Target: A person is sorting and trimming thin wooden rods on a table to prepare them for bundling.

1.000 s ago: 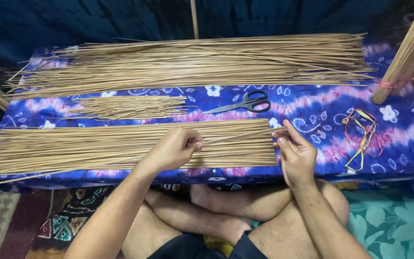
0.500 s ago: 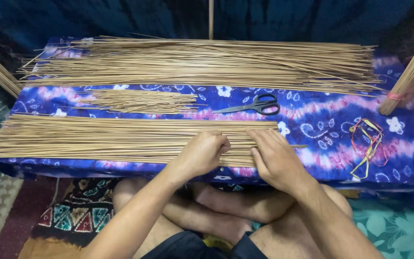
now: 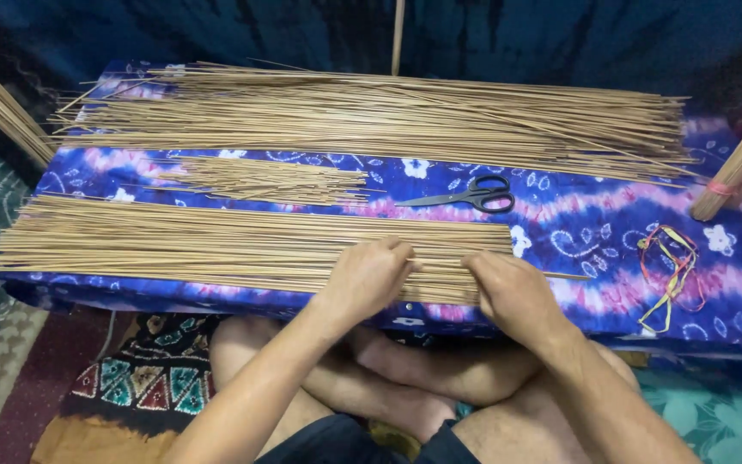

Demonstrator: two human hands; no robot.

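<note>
now both hands, left hand (image 3: 367, 277) and right hand (image 3: 513, 292), rest curled fingers on the near stick bundle (image 3: 216, 245).

Left hand (image 3: 367, 277), right hand (image 3: 513, 292), palms down, close together

Cloth-covered table (image 3: 577, 228) w/ sticks (image 3: 216, 245), scissors (image 3: 470, 196)

You have three flat stick piles (image 3: 216, 245) on the cloth, one pair of scissors (image 3: 474, 194) at one o'clock, two hands (image 3: 367, 277).
</note>
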